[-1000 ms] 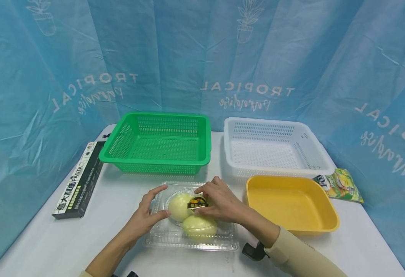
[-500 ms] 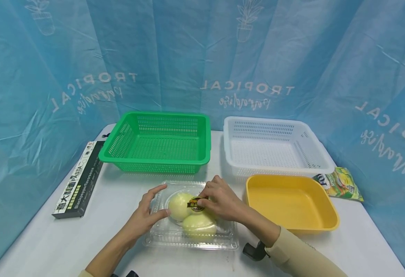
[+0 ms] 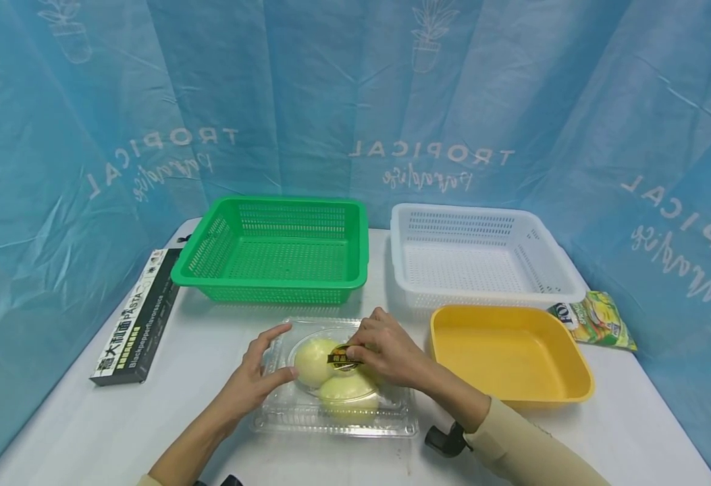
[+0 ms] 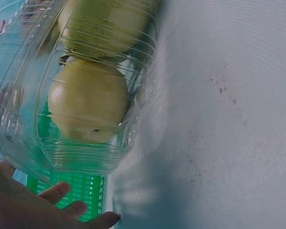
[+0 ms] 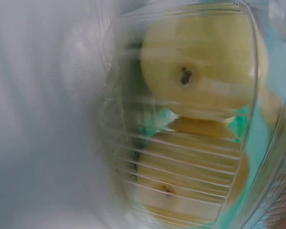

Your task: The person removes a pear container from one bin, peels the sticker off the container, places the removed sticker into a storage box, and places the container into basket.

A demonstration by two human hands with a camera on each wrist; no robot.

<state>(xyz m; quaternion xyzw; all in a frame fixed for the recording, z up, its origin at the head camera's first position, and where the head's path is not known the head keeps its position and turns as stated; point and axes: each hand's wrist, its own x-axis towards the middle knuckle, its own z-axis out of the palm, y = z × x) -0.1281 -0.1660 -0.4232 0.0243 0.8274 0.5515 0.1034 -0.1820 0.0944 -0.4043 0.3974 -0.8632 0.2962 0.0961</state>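
Note:
A clear plastic clamshell box (image 3: 276, 406) lies on the table, its lid down over several pale yellow-green round fruits (image 3: 314, 363). On top of the lid is a black fruit sticker (image 3: 338, 358) with gold and red print. My right hand (image 3: 382, 349) has its fingers curled at the sticker, with the thumb over its right part. My left hand (image 3: 254, 374) spreads thumb and fingers along the box's left side, the thumb tip at the lid. Through the box wall, the right wrist view shows two fruits (image 5: 200, 62) close up; the right fingertips are hidden there.
Behind the box stand a green basket (image 3: 270, 285) and a white basket (image 3: 495, 297). A yellow tub (image 3: 513, 358) is to the right, near a snack-like printed packet (image 3: 604, 324). At the left lies a black-and-white pasta box (image 3: 139, 317). A blue curtain (image 3: 331, 81) surrounds the table.
My right thumb has moved up from the sticker's lower edge onto its right part, and the fingers have drawn in closer. My left hand and the box stay in place.

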